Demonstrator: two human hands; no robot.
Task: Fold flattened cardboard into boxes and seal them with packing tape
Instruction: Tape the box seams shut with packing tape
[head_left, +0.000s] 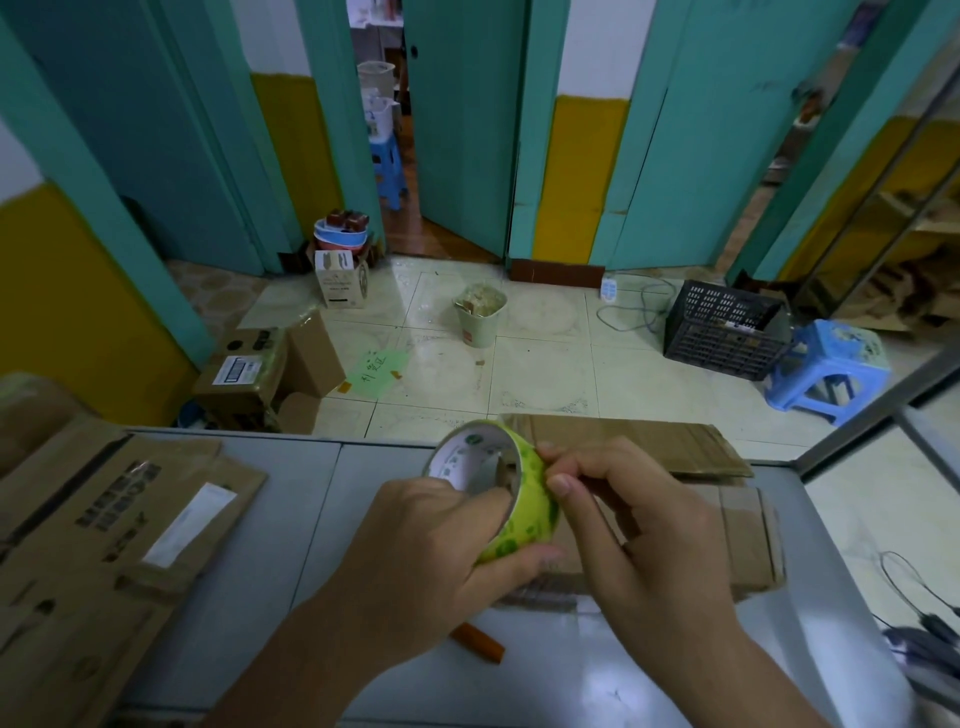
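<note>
The round roll of packing tape (530, 493) is yellow-green with darker green blotches; its inner core is white with green print. The flat sheet of corrugated cardboard (737, 535) beneath it is plain brown. The table (270, 519) is pale grey, and a short stick-shaped object (480, 642) on it is orange. The stack of flattened cardboard (104, 545) at left is brown with dark block lettering and a white label. The tiled floor (545, 364) is cream with faint ornament; the plastic stool (826, 364) is light blue, the lattice crate (722, 327) black.
</note>
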